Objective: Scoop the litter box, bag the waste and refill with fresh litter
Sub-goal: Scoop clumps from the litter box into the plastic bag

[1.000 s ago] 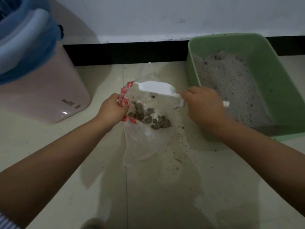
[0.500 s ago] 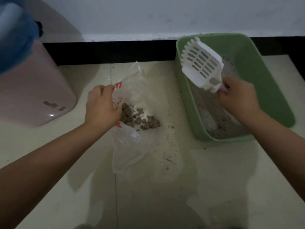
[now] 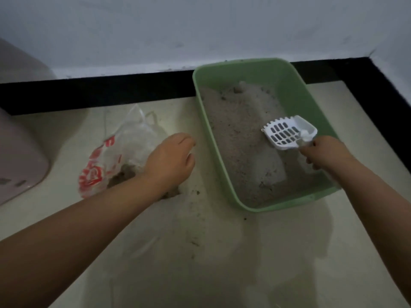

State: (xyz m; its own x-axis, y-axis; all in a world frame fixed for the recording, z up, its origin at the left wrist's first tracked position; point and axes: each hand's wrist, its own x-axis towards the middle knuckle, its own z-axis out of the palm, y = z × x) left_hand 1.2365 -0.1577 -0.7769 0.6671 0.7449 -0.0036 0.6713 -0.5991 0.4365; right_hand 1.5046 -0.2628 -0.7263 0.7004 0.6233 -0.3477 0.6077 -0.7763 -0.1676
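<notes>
Risk: spill | right hand [image 3: 327, 155] grasps white slotted scoop [image 3: 287, 133] over grey litter in green litter box [image 3: 298, 94] | left hand [image 3: 170, 161] loosely curled, off plastic waste bag [image 3: 111, 158] on floor | unheld bag may slump, clumps scatter

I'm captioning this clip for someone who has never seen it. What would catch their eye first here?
The green litter box by the black baseboard stands out, half filled with grey litter, with the right hand holding a white slotted scoop over it. To its left lies a clear plastic bag with red print on the pale floor, the left hand at its edge. Scattered litter crumbs dot the tiles between the bag and the box.
</notes>
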